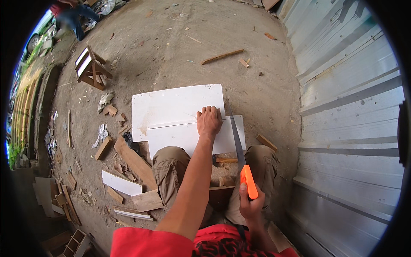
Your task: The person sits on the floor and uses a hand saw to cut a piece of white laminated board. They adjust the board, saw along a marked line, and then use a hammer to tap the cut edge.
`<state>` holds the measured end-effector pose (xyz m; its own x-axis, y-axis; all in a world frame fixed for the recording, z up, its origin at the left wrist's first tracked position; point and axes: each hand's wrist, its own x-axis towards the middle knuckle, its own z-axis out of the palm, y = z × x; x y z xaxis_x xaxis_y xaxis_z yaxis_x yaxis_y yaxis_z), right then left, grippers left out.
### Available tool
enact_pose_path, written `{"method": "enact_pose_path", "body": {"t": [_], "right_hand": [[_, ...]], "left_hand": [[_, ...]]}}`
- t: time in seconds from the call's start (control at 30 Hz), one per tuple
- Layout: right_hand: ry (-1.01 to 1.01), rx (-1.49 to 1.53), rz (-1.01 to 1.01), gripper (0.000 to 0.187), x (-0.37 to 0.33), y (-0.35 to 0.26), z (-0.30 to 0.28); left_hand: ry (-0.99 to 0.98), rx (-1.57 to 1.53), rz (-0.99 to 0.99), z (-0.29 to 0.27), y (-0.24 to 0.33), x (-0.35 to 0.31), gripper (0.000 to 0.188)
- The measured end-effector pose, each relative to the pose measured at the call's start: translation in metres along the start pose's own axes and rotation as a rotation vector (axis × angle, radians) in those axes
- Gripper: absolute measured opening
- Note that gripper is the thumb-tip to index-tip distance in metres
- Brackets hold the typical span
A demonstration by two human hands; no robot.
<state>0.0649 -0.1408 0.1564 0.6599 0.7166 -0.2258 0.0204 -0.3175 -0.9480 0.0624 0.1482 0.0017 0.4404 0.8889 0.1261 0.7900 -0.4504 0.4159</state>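
Observation:
My right hand (251, 204) is wrapped round the orange handle of a handsaw (238, 143), its blade pointing away from me. The blade lies along the right side of two white boards, over the nearer white board (182, 139) and just right of the farther white board (177, 103). My left hand (209, 122) presses on the farther board near its right end, close to the seam, fingers bent and closed against it. The boards lie in front of my knees. Whether the teeth touch the board, I cannot tell.
A small wooden stool (90, 68) stands at the far left. Wood offcuts (135, 158) and a white strip (121, 183) litter the ground to my left. A wooden-handled tool (227, 159) lies between my knees. A corrugated metal wall (351, 120) rises at right. Another person (75, 19) is far left.

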Motion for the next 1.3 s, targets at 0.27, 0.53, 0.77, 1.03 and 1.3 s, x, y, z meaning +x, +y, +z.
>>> {"method": "enact_pose_path", "body": {"t": [0.27,0.53,0.77,1.03,1.3], "right_hand": [[0.006,-0.023,0.007,0.022,-0.012,-0.015,0.005],[-0.010,0.055,0.039,0.022,0.019,-0.005,0.004],[0.002,0.014,0.005,0.022,0.053,0.008,0.022],[-0.009,0.073,0.086,0.024,0.029,-0.015,0.003],[0.042,0.026,0.036,0.022,0.007,-0.009,-0.007]], "left_hand": [[0.009,0.002,0.003,0.002,0.000,0.000,0.028],[0.013,-0.001,0.011,0.001,-0.001,-0.001,0.027],[-0.028,0.015,-0.006,-0.002,0.001,0.000,0.026],[0.001,0.011,-0.021,0.001,0.000,0.002,0.028],[0.000,0.020,-0.059,0.003,-0.001,0.008,0.029]]}}
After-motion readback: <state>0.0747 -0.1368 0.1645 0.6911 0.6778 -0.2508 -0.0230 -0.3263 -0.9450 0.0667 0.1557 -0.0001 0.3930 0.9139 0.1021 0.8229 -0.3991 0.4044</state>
